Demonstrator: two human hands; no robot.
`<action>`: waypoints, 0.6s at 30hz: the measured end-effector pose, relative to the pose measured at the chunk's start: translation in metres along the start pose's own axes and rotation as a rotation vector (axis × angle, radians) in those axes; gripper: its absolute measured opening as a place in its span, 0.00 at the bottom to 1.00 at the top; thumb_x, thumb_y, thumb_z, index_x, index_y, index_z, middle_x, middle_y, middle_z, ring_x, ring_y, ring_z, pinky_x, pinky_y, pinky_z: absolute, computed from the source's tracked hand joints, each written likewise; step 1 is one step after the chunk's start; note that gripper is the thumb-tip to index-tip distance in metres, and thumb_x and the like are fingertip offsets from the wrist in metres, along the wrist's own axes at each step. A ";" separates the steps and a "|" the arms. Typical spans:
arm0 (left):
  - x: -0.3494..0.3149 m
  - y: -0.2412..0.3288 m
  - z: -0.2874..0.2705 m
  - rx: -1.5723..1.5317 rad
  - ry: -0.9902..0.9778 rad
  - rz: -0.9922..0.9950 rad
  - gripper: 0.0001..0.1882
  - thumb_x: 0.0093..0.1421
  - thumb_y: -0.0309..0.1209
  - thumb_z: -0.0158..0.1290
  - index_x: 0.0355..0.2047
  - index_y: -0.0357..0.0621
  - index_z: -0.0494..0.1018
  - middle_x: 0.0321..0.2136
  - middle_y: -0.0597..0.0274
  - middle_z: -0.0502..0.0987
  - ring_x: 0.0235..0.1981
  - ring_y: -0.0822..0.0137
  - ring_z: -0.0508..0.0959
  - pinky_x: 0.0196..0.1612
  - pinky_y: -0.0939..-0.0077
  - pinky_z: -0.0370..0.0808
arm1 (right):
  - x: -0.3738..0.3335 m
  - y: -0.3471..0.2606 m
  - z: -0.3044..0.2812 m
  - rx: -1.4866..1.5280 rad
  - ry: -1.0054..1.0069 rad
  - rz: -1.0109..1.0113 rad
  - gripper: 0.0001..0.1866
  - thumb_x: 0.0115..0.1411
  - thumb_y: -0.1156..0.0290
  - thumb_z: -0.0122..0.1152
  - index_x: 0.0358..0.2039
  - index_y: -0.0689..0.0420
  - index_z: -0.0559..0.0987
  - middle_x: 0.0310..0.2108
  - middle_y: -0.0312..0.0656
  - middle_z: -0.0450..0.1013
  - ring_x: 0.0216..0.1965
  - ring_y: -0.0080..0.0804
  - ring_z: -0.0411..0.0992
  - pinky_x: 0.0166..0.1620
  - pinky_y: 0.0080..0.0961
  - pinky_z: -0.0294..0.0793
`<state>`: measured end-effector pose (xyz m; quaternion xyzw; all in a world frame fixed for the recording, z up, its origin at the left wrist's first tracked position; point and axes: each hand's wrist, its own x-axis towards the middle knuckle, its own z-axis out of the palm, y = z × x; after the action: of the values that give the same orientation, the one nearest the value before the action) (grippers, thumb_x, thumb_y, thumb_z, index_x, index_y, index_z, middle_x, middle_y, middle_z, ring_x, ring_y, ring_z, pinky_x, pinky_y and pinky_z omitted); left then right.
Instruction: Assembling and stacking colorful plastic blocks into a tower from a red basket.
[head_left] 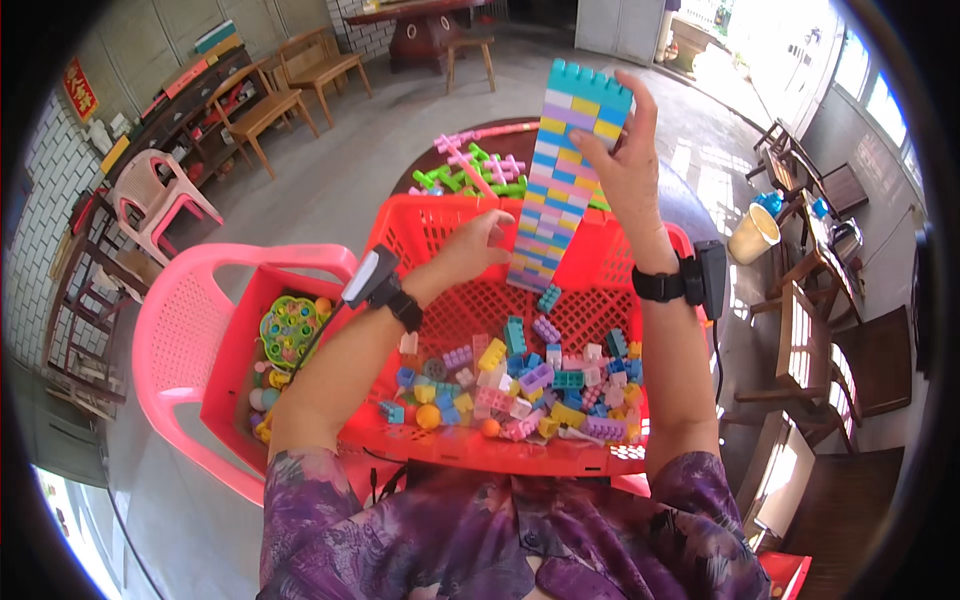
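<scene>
A tall tower of building blocks (pixel 563 175), in rows of blue, yellow, white, pink and purple with a teal top row, stands slightly tilted over the far side of the red plastic basket (pixel 470 300). My right hand (pixel 632 165) grips its upper right side, thumb across the front and fingers round the far edge. Beside the tower's lower left side is my left hand (pixel 475 245), fingers apart and a little curled; whether they touch it is unclear. Loose building blocks (pixel 535 378) and an orange ball (pixel 428 416) lie in the basket, nearer to me.
On the left, a pink plastic chair (pixel 195 290) holds a red box (pixel 232 385) with toys and balls. Behind the basket, green and pink toy pieces (pixel 475 168) lie on a dark round table (pixel 425 160). Wooden chairs (pixel 800 340) line the right side.
</scene>
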<state>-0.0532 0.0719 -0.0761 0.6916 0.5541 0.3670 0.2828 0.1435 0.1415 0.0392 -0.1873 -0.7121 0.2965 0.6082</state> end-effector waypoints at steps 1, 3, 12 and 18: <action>-0.001 -0.004 -0.001 0.076 -0.007 0.013 0.25 0.50 0.25 0.58 0.49 0.39 0.66 0.38 0.55 0.75 0.45 0.61 0.74 0.48 0.67 0.71 | 0.001 -0.002 0.001 -0.007 -0.046 -0.054 0.38 0.50 0.83 0.61 0.59 0.50 0.55 0.41 0.45 0.71 0.38 0.30 0.74 0.40 0.25 0.76; 0.002 -0.013 0.001 0.150 -0.086 -0.007 0.24 0.49 0.27 0.59 0.48 0.40 0.67 0.38 0.53 0.75 0.45 0.59 0.74 0.48 0.67 0.71 | 0.002 -0.001 -0.001 -0.025 -0.099 -0.079 0.40 0.50 0.84 0.60 0.60 0.51 0.52 0.43 0.47 0.70 0.40 0.30 0.73 0.41 0.25 0.77; -0.006 -0.013 -0.018 0.471 -0.324 0.022 0.20 0.50 0.33 0.57 0.44 0.43 0.70 0.35 0.48 0.75 0.40 0.54 0.76 0.42 0.65 0.72 | 0.002 -0.018 0.007 0.076 -0.086 -0.042 0.44 0.47 0.90 0.52 0.62 0.49 0.48 0.43 0.44 0.69 0.44 0.29 0.71 0.45 0.24 0.73; 0.000 0.048 -0.064 0.224 -0.089 0.181 0.14 0.56 0.33 0.52 0.40 0.40 0.73 0.33 0.57 0.77 0.36 0.63 0.77 0.41 0.70 0.72 | -0.002 -0.019 0.011 0.048 -0.139 -0.065 0.43 0.48 0.90 0.52 0.62 0.49 0.49 0.44 0.44 0.68 0.44 0.28 0.71 0.45 0.23 0.73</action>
<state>-0.0790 0.0598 -0.0017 0.7816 0.5140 0.2956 0.1939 0.1344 0.1235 0.0492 -0.1286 -0.7508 0.3059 0.5711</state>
